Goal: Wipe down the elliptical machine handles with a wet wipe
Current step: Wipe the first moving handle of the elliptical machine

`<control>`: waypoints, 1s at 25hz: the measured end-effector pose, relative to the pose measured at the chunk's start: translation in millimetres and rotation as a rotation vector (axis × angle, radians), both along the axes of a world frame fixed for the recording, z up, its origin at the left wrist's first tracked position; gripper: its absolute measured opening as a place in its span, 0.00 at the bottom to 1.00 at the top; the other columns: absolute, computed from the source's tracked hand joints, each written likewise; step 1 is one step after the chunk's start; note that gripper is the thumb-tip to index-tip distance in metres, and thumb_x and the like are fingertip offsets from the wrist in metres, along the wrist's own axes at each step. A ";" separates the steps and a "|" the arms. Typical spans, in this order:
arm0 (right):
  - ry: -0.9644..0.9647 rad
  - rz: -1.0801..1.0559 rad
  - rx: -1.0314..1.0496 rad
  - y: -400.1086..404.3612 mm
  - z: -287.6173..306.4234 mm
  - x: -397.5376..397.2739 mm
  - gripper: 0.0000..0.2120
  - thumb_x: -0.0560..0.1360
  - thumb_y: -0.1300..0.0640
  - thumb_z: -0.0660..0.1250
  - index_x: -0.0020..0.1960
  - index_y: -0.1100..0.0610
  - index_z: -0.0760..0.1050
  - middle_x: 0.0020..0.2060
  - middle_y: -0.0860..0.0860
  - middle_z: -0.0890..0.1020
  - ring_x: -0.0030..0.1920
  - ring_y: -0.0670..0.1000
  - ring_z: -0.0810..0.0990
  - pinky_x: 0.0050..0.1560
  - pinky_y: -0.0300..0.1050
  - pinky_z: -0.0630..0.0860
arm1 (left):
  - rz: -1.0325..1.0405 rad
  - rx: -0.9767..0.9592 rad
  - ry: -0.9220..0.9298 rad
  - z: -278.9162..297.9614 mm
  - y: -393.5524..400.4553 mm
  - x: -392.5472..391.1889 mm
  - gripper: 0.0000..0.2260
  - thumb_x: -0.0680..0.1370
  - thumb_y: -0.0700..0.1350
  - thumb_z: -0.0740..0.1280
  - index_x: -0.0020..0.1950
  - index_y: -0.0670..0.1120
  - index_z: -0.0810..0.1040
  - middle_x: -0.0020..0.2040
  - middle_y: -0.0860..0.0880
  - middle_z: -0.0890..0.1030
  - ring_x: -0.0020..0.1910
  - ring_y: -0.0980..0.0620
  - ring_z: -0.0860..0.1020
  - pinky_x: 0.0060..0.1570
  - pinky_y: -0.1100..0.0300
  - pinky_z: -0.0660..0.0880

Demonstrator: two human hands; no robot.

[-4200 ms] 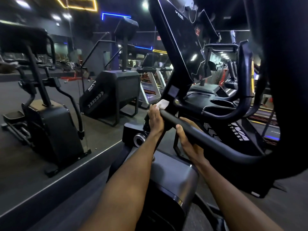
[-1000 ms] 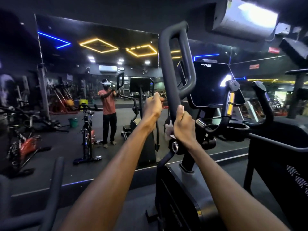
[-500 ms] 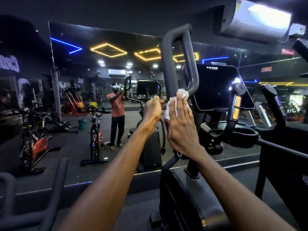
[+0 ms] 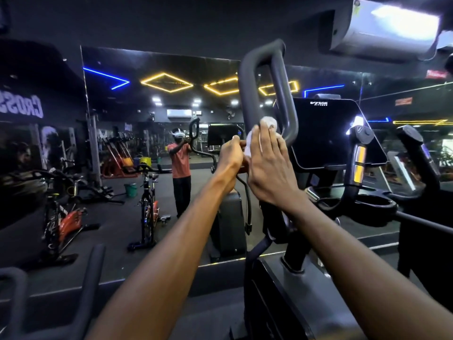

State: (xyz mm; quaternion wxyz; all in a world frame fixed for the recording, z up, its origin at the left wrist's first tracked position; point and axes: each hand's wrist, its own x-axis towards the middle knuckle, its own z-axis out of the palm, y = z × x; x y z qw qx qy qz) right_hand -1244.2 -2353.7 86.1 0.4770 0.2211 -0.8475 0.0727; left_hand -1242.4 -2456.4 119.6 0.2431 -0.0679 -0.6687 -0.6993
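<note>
My right hand point(image 4: 267, 165), fingers straight, presses the wet wipe point(image 4: 266, 126) onto the looped handle point(image 4: 262, 77). My left hand point(image 4: 230, 155) grips the handle's post. Next, I judge, the wipe slides up over the loop.

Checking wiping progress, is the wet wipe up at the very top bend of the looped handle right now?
No, the right hand presses the wet wipe against the looped handle well below its top bend.

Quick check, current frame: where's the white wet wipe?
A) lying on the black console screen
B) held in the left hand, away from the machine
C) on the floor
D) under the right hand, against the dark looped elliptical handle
D: the white wet wipe shows past the straight fingers of the right hand, pressed to the dark looped elliptical handle.
</note>
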 end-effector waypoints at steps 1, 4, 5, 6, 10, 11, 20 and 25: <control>-0.039 0.015 -0.019 -4.8 19.0 -3.8 0.35 0.79 0.52 0.51 0.79 0.65 0.43 0.79 0.64 0.46 0.80 0.62 0.46 0.77 0.60 0.54 | -0.001 -0.006 0.010 4.4 0.2 -2.2 0.18 0.84 0.49 0.51 0.42 0.46 0.76 0.35 0.49 0.78 0.32 0.53 0.75 0.33 0.61 0.71; -0.055 0.032 -0.032 -7.1 22.7 -4.9 0.37 0.76 0.53 0.50 0.79 0.64 0.40 0.79 0.64 0.42 0.79 0.62 0.45 0.78 0.59 0.53 | -0.026 -0.016 0.010 12.8 -2.1 -10.5 0.18 0.84 0.49 0.52 0.39 0.47 0.75 0.35 0.49 0.78 0.34 0.52 0.74 0.37 0.58 0.72; -0.055 0.019 0.000 -4.1 10.7 -0.4 0.39 0.74 0.54 0.53 0.79 0.64 0.40 0.79 0.64 0.41 0.79 0.63 0.44 0.78 0.59 0.52 | -0.036 -0.017 0.005 15.7 -4.4 -13.5 0.18 0.84 0.50 0.52 0.43 0.46 0.78 0.37 0.48 0.80 0.35 0.52 0.76 0.38 0.57 0.74; -0.062 0.002 0.022 -1.6 2.8 4.5 0.41 0.73 0.55 0.56 0.79 0.64 0.41 0.79 0.63 0.41 0.79 0.63 0.44 0.79 0.58 0.51 | -0.041 -0.011 0.004 18.8 -7.2 -15.5 0.18 0.84 0.50 0.52 0.47 0.45 0.80 0.38 0.48 0.81 0.35 0.52 0.77 0.38 0.57 0.76; -0.077 0.035 0.004 -15.2 56.3 -13.3 0.41 0.76 0.54 0.60 0.79 0.65 0.39 0.78 0.64 0.40 0.79 0.65 0.46 0.76 0.61 0.56 | -0.064 0.039 0.022 38.5 -9.8 -25.6 0.18 0.83 0.50 0.54 0.44 0.45 0.80 0.39 0.46 0.83 0.41 0.48 0.80 0.49 0.51 0.78; -0.101 0.043 -0.019 -18.5 67.9 -16.8 0.41 0.77 0.54 0.60 0.79 0.65 0.39 0.78 0.64 0.39 0.79 0.65 0.45 0.76 0.61 0.56 | -0.078 0.044 0.021 42.2 -8.7 -29.0 0.18 0.83 0.50 0.54 0.46 0.44 0.81 0.43 0.45 0.84 0.45 0.46 0.82 0.55 0.48 0.78; -0.122 0.129 -0.054 -21.7 101.2 -33.6 0.41 0.78 0.54 0.60 0.79 0.64 0.37 0.78 0.63 0.38 0.79 0.65 0.44 0.77 0.62 0.55 | -0.107 0.128 0.012 69.3 -3.7 -26.0 0.15 0.82 0.47 0.58 0.51 0.42 0.82 0.46 0.43 0.86 0.45 0.46 0.83 0.50 0.51 0.80; -0.062 0.152 0.063 -6.1 80.6 -36.7 0.40 0.75 0.56 0.58 0.80 0.62 0.39 0.78 0.59 0.35 0.79 0.61 0.37 0.78 0.61 0.47 | -0.087 0.154 0.033 80.2 -9.9 -33.8 0.15 0.82 0.48 0.58 0.39 0.46 0.77 0.32 0.50 0.76 0.28 0.53 0.72 0.28 0.59 0.70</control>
